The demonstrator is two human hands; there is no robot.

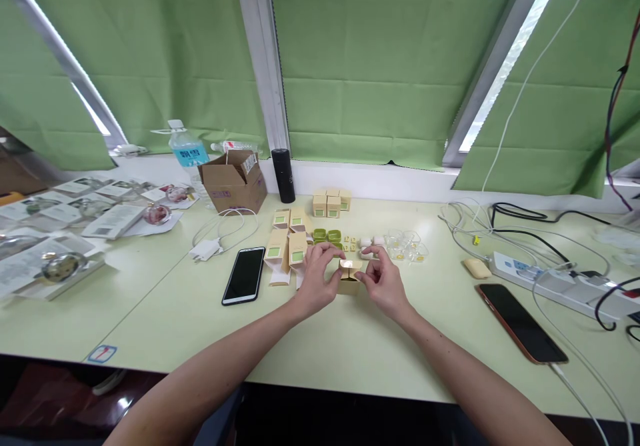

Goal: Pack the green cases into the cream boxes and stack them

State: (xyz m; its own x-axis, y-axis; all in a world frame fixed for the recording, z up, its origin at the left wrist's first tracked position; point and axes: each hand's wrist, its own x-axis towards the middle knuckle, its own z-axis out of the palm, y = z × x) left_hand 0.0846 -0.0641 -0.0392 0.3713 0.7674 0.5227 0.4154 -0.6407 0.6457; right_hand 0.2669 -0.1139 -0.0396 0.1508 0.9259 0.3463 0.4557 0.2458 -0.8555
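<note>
Between my two hands stands a small tan carton [349, 287] with its top flaps partly raised. My left hand [319, 274] pinches a flap at the carton's left side, thumb and forefinger bent together. On the opposite side, my right hand [385, 283] has its curled fingers at the right edge of the same carton. Just behind the hands are green square cups [327, 236], tiny yellow pieces [349, 243], white caps [373, 241] and clear glass pieces [406, 245]. Left of my left hand lie several open tan cartons [287, 249].
A phone [244, 275] lies to the left and another phone [523, 323] on the right, near a power strip [555, 286] with tangled cables. Closed small cartons [331, 203], a black flask [283, 176] and a brown cardboard box [234, 183] stand at the back.
</note>
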